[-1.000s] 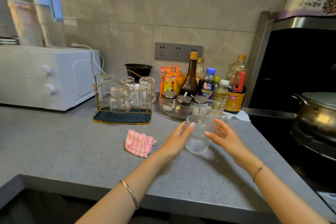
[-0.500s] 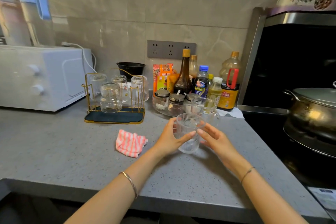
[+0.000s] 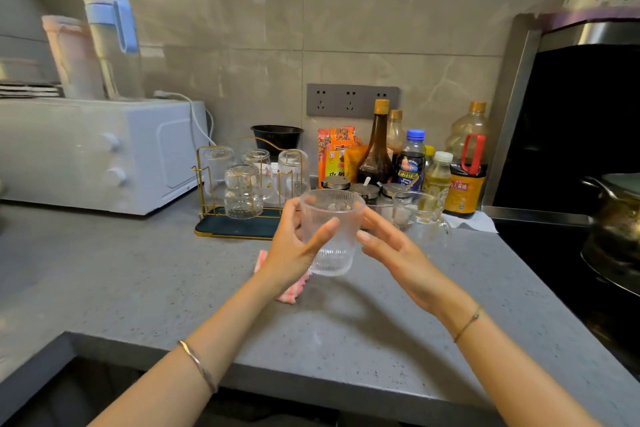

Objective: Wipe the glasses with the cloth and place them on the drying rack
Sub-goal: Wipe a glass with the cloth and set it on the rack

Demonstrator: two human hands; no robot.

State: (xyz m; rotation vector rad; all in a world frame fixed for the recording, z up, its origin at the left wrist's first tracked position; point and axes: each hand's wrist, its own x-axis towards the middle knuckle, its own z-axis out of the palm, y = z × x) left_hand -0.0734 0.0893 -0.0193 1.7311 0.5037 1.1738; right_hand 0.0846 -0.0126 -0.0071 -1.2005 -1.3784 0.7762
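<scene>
Counter: we see a wide grey speckled stone counter (image 3: 138, 274) that holds everything.
Oven: one white boxy oven (image 3: 97, 152) sits at the far left of the counter, with two tall bottles on top.
Rack: one gold wire drying rack with a dark green tray (image 3: 239, 227) stands next to the oven.
Glasses on the rack: we count four clear glasses (image 3: 242, 191) there, all upside down. We think those four are done.
Sauce bottles: we see a bunch of bottles (image 3: 410, 163) by the wall. We count about seven, but some hide behind others.
Left hand: our left hand (image 3: 294, 250) holds the clear ribbed drinking glass (image 3: 330, 232), with the thumb across the front and the other fingers wrapped round the far side.
Right hand: our right hand (image 3: 398, 250) is just beside the glass with fingers spread wide and holding nothing. We cannot tell if a fingertip touches it.
Where the glass is: it is up in the air, upright, in front of the rack and above the cloth.
Other glass: one clear glass mug with a handle (image 3: 420, 215) waits on the counter to the right.
Cloth: one small pink and white striped cloth (image 3: 294, 291) lies on the counter, partly hidden under our left hand. No hand holds it.
What is left: we think this glass needs a wipe and a spot on the rack, and then the mug too.
</scene>
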